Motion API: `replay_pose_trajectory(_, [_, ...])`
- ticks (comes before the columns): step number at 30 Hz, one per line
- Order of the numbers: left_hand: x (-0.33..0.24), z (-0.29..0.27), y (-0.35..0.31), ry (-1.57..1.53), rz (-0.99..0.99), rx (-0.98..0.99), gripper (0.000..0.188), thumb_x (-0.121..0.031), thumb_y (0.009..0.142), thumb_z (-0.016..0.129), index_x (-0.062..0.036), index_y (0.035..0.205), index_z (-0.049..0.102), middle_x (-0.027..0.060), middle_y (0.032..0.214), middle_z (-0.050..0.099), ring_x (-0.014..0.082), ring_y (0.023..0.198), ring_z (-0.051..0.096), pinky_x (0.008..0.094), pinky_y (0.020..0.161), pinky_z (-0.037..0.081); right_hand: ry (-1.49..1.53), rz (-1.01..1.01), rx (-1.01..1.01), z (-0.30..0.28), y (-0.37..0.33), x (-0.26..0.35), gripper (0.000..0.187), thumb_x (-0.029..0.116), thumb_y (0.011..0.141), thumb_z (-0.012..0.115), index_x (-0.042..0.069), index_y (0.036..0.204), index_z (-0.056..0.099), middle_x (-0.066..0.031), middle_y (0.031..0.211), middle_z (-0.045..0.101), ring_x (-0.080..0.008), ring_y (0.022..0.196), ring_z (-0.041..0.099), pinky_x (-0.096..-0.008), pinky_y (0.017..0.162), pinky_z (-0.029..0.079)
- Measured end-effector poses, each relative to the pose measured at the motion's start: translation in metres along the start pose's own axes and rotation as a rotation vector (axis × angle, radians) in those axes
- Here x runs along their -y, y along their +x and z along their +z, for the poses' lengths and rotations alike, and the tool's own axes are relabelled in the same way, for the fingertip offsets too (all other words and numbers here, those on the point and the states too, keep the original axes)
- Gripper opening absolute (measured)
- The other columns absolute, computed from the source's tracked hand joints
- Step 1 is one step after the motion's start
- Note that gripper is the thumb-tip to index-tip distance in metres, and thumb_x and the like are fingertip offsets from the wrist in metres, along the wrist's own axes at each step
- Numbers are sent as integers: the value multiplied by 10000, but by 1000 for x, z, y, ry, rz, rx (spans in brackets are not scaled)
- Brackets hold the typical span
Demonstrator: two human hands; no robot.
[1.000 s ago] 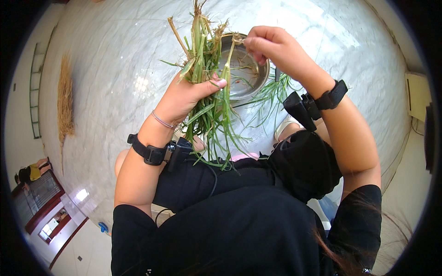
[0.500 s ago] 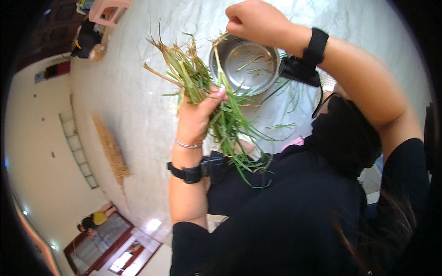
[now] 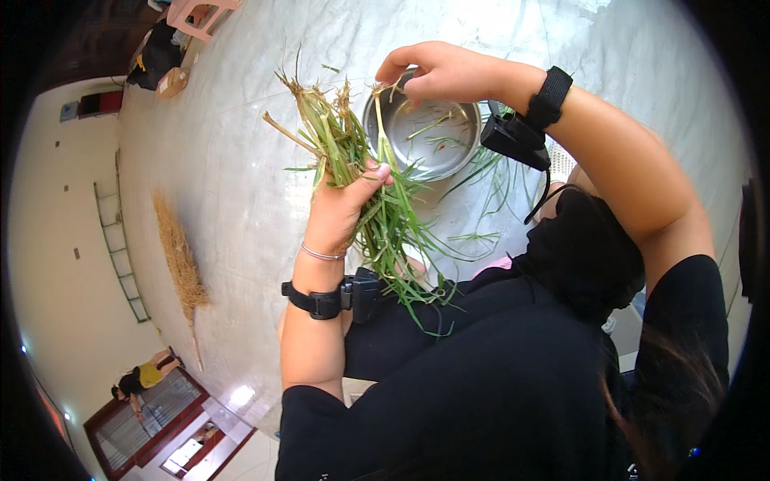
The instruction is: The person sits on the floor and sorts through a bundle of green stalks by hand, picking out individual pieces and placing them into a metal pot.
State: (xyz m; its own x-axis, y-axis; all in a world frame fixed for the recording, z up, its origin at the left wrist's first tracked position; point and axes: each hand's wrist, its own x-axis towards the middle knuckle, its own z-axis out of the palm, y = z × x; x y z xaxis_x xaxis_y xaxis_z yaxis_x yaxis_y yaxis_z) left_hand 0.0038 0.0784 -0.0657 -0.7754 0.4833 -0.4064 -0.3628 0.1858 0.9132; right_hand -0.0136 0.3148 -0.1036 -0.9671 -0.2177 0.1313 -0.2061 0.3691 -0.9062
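My left hand [image 3: 346, 200] is closed around a bunch of grass [image 3: 341, 144]. Its brown root ends point up and away, and its long green blades hang down toward my lap. One pale stalk [image 3: 382, 128] stands apart from the bunch under my left thumb. My right hand [image 3: 449, 72] hovers over the far rim of a round metal basin [image 3: 477, 136], beside that stalk's root end. Its fingers are bent, with a gap between thumb and forefinger; nothing shows between them. Inside the basin lie a few loose grass pieces [image 3: 445, 143].
Loose green blades [image 3: 501, 180] lie on the pale marble floor [image 3: 257, 184] right of the basin. A straw broom [image 3: 178, 248] lies to the left. A pink plastic stool [image 3: 196, 16] and a small box [image 3: 172, 82] are at the far left. Another person [image 3: 144, 377] is at the lower left.
My right hand has come down toward the basin's far rim and the stalk's root end, and its closed fingers have parted. My left hand keeps its hold on the grass.
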Motion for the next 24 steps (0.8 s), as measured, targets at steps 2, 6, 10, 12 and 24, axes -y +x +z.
replay_pose_trajectory(2, [1,-3,1,25,4,2,139,-73,791,630,-25,871,528,49,726,601,117,690,579,231,631,462,297,207,192,-1,2,12,300,152,834,515,23,1102,555,-78,965,605,-103,745,569,-248,710,479])
replay_pose_trajectory(6, [1,-2,4,1,-20,9,128,-56,791,623,-24,866,526,39,737,586,111,695,577,226,627,463,96,187,140,-6,4,8,254,219,831,549,5,939,634,-54,718,612,-114,602,576,-262,598,487])
replay_pose_trajectory(10, [2,-2,6,-21,-9,21,116,-52,792,623,-27,858,531,34,742,582,110,691,572,225,631,460,-124,213,-21,-8,5,11,214,212,824,550,41,896,658,-72,662,605,-157,588,585,-292,598,488])
replay_pose_trajectory(12, [2,-2,7,-18,-3,23,112,-53,793,624,-29,853,533,33,743,582,109,689,570,223,632,457,-381,4,-138,-4,6,-2,195,198,794,543,51,859,654,-132,709,618,-284,654,600,-359,641,488])
replay_pose_trajectory(24, [-4,-2,5,-3,-25,25,111,-50,787,623,-30,851,534,38,756,583,113,707,574,228,640,458,-473,190,-257,-15,22,-26,219,216,813,562,30,873,660,-134,716,637,-257,669,623,-333,631,487])
